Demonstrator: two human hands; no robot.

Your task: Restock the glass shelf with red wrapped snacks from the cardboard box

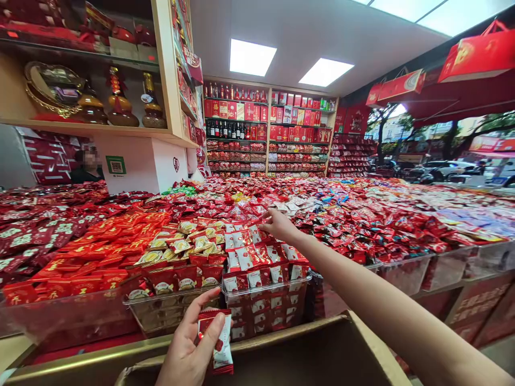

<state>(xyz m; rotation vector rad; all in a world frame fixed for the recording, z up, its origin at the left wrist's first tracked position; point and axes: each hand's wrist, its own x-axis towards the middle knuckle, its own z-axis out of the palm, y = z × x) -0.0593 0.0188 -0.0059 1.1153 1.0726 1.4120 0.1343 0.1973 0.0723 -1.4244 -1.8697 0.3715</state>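
Observation:
My left hand (pixel 192 343) is closed on a small red and white candy packet (pixel 220 343), thumb across its front, above the open cardboard box (pixel 306 354). Farther out, my right hand (pixel 278 225) reaches to the back of the rows of matching red and white packets (pixel 243 257). Its fingers are bent together at the top of that stack; whether a packet is between them is too small to make out. These packets stand in neat rows in a clear plastic bin (pixel 267 305). Left of it, a bin holds red and yellow packets (pixel 187 276).
Bright red packets (pixel 92 262) fill the bins at the left, and dark red ones (pixel 386 225) lie to the right. A display cabinet (pixel 169 80) overhangs the left side. Shelves of bottles and boxes (pixel 249 110) line the back wall. A person (pixel 86 163) is behind the counter.

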